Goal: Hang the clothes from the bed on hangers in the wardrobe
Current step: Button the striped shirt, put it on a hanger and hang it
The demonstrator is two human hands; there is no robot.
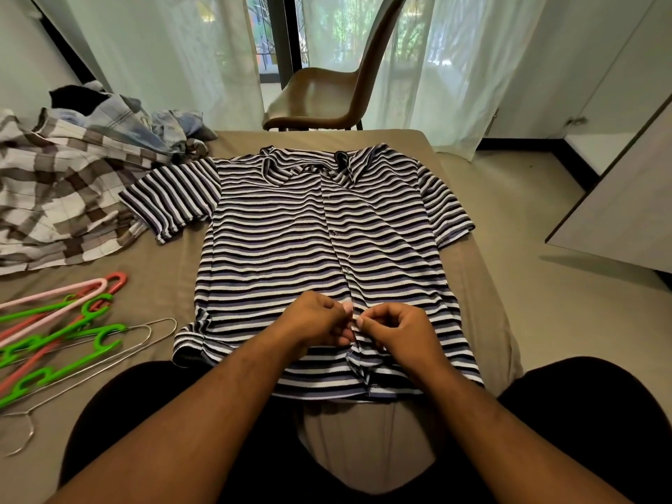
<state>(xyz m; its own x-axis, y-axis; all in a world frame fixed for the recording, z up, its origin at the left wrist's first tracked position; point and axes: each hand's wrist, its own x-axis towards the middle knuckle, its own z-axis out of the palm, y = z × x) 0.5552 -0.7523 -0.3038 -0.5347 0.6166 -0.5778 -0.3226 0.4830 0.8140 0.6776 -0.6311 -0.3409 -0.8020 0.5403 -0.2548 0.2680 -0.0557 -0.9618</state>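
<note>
Here, our left hand [315, 319] and right hand [394, 331] both pinch the button placket of the striped polo shirt [320, 227] just above its hem, fingers curled tight on the fabric. We judge this to be work on the lowest button. We keep both edges flat, match the stripes and pull gently, since knit likely stretches. The shirt lies spread front-up on the bed [171, 260]. Left of its hem lie plastic and wire hangers [98, 338]; beyond the sleeve on that side sits a pile of plaid clothes [65, 198].
</note>
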